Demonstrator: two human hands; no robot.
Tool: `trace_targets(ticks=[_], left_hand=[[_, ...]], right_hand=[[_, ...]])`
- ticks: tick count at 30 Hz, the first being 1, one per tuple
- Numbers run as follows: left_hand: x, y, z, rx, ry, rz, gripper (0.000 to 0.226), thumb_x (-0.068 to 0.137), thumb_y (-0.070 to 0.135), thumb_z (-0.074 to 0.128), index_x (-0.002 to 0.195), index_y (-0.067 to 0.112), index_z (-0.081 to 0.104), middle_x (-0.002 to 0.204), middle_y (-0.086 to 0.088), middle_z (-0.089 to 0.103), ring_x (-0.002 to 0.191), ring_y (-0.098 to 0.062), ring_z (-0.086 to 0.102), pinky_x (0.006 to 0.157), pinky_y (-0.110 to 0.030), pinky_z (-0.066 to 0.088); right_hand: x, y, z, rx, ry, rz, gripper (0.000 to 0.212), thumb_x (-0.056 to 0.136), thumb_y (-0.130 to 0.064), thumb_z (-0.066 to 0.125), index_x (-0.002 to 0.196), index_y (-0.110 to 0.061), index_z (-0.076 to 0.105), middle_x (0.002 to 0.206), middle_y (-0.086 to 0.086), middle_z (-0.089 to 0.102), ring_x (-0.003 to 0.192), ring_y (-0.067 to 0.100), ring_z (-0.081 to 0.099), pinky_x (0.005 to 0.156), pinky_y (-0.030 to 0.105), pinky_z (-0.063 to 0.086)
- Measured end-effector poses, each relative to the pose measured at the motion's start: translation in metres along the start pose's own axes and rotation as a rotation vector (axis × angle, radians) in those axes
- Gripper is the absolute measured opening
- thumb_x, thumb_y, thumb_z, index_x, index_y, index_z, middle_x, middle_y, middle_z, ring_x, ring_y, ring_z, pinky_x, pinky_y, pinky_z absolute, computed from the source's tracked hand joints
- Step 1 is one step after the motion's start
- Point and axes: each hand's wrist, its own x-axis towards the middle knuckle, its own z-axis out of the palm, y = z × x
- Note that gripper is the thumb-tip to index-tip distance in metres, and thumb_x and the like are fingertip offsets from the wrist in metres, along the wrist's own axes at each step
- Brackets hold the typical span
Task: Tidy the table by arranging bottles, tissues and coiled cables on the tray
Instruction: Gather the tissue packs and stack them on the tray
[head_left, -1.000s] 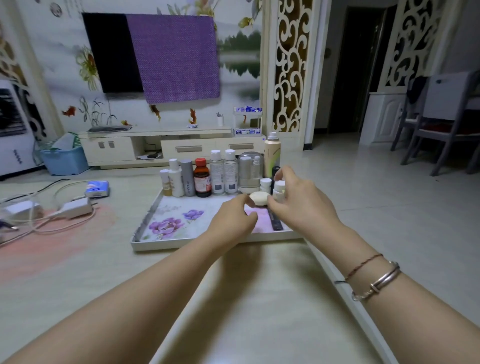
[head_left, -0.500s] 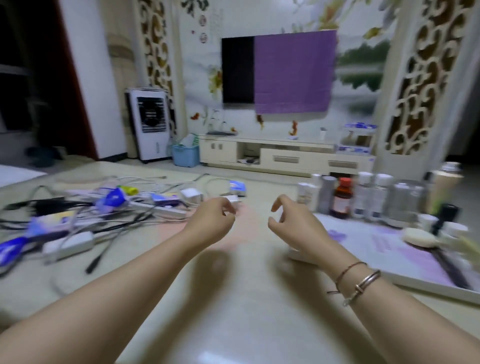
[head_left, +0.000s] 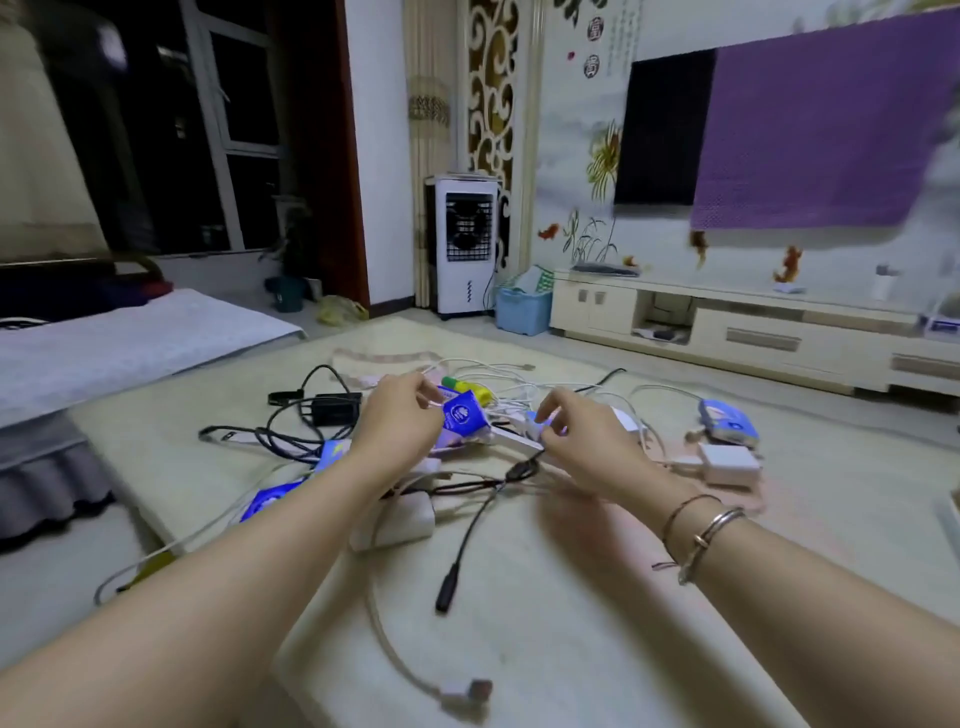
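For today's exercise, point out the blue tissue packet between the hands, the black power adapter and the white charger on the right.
blue tissue packet (head_left: 462, 418), head view, its printed front face.
black power adapter (head_left: 335, 408), head view, its body.
white charger (head_left: 727, 464), head view, its top face.

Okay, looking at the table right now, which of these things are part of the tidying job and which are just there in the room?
Part of the job:
- blue tissue pack, at the left hand
- second tissue pack, far right
- black cable
- white cable
- white charger
- black charger
- right hand, over the pile

Just there:
- air cooler
- blue basket
- TV cabinet
- purple cloth
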Motion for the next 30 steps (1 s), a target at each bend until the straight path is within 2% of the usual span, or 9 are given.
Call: trace_targets(ticks=[4,8,12,16,19,22,25,27,30], left_hand=[[0.034,-0.016,0.008,0.018,-0.046,-0.027,0.024,0.084,0.006,0.05,0.1,0.017,0.063,0.113,-0.007,0.058,0.094,-0.024,0.058,0.06,-0.026,0.044],[0.057,-0.024,0.02,-0.025,-0.043,-0.043,0.025,0.085,0.004,0.048,0.101,0.017,0.061,0.11,-0.007,0.06,0.096,-0.025,0.059,0.078,-0.034,0.053],[0.071,-0.047,0.033,-0.184,-0.018,-0.152,0.025,0.087,-0.002,0.046,0.094,0.014,0.064,0.096,-0.003,0.063,0.061,-0.009,0.06,0.045,-0.016,0.044],[0.075,-0.055,0.038,-0.256,0.027,-0.186,0.029,0.087,-0.002,0.044,0.093,0.015,0.066,0.094,-0.002,0.065,0.082,-0.015,0.06,0.057,-0.022,0.044],[0.075,-0.053,0.036,-0.274,0.012,-0.195,0.03,0.088,-0.004,0.043,0.093,0.015,0.065,0.096,-0.003,0.064,0.085,-0.017,0.06,0.053,-0.024,0.043],[0.067,-0.046,0.032,-0.223,0.029,-0.132,0.03,0.087,-0.005,0.041,0.094,0.015,0.063,0.1,-0.004,0.061,0.084,-0.015,0.057,0.051,-0.023,0.043],[0.052,-0.036,0.028,-0.064,0.138,0.062,0.031,0.084,-0.003,0.041,0.096,0.015,0.063,0.108,-0.002,0.057,0.09,-0.015,0.054,0.076,-0.028,0.047],[0.04,-0.024,0.027,0.007,0.188,0.144,0.027,0.086,0.003,0.043,0.097,0.018,0.062,0.108,0.002,0.057,0.095,-0.016,0.054,0.087,-0.036,0.046],[0.019,0.005,0.031,-0.062,0.135,0.186,0.016,0.09,0.012,0.05,0.099,0.019,0.061,0.106,0.004,0.059,0.093,-0.018,0.058,0.088,-0.038,0.046]], right_hand=[[0.048,-0.006,0.028,0.042,-0.009,-0.028,0.02,0.088,-0.013,0.047,0.1,-0.02,0.061,0.1,0.004,0.063,0.09,0.02,0.056,0.071,0.028,0.04],[0.089,-0.009,0.054,0.088,0.019,-0.03,0.024,0.092,-0.012,0.046,0.107,-0.017,0.064,0.108,0.005,0.063,0.095,0.017,0.054,0.078,0.026,0.04],[0.132,-0.013,0.082,0.051,-0.052,-0.001,0.026,0.093,-0.021,0.054,0.118,-0.02,0.06,0.121,0.007,0.061,0.111,0.023,0.054,0.094,0.037,0.045],[0.158,-0.012,0.098,-0.193,-0.245,0.073,0.037,0.089,-0.029,0.062,0.124,-0.018,0.057,0.125,0.012,0.059,0.116,0.03,0.052,0.096,0.036,0.045],[0.159,-0.015,0.103,-0.333,-0.114,0.046,0.032,0.089,-0.03,0.059,0.118,-0.016,0.06,0.117,0.013,0.06,0.119,0.03,0.043,0.091,0.036,0.037],[0.148,-0.017,0.096,-0.195,-0.006,0.084,0.024,0.091,-0.029,0.056,0.112,-0.018,0.062,0.109,0.011,0.063,0.112,0.03,0.048,0.086,0.036,0.038],[0.127,-0.016,0.066,0.053,0.061,0.105,0.01,0.09,-0.027,0.056,0.098,-0.022,0.059,0.091,0.006,0.063,0.087,0.025,0.057,0.069,0.031,0.041],[0.104,-0.012,0.038,0.247,0.051,0.086,0.013,0.09,-0.026,0.058,0.102,-0.021,0.058,0.087,0.002,0.065,0.072,0.016,0.054,0.058,0.027,0.037],[0.055,0.0,-0.008,0.469,0.013,0.096,0.017,0.093,-0.021,0.059,0.108,-0.016,0.056,0.097,0.003,0.071,0.077,0.014,0.056,0.064,0.029,0.045]])
